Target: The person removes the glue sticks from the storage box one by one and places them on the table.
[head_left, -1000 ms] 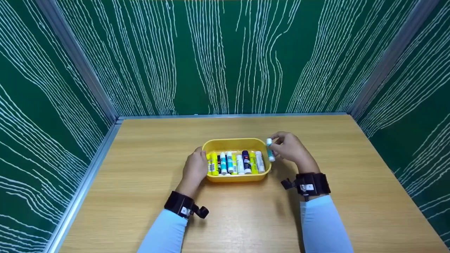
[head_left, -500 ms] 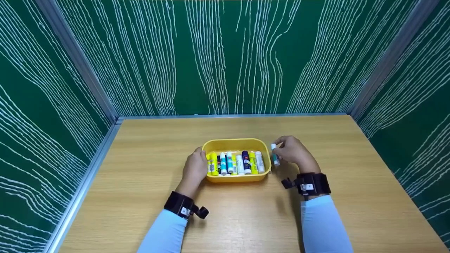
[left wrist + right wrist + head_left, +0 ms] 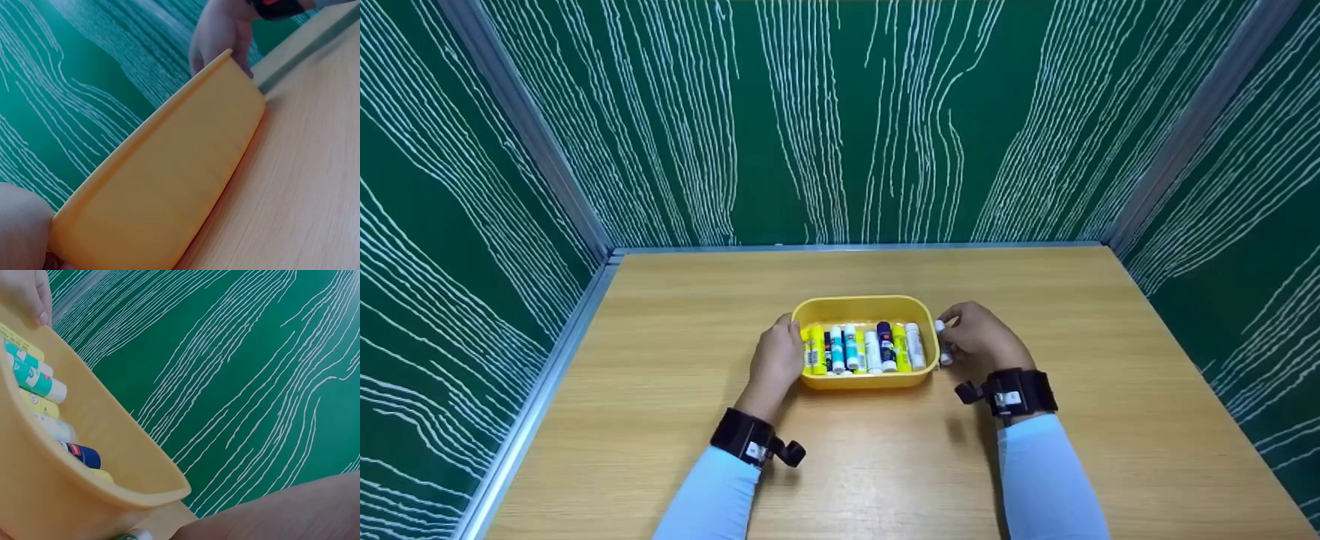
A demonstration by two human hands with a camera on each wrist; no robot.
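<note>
A yellow plastic tub (image 3: 859, 382) stands on the table with several glue sticks (image 3: 886, 349) lying side by side in it. Their barrels are yellow, teal, white and dark blue. At the tub's left end my left hand (image 3: 778, 354) grips the rim, with the thumb inside in the right wrist view. My right hand (image 3: 984, 335) pinches one glue stick (image 3: 946, 358) just outside the tub's right end. Fingers cover much of that stick; its white cap end shows. At the bottom of the right wrist view only a bit of this glue stick (image 3: 140, 535) shows.
The wooden table (image 3: 675, 315) runs back to green walls (image 3: 780, 120) with white wavy lines. A metal frame edge (image 3: 547, 390) borders the left side. Black straps with small cameras (image 3: 746, 436) sit on both wrists.
My right hand has lowered the glue stick from beside the tub's rim, down along the outside of its right end. The left hand and the tub stay put.
</note>
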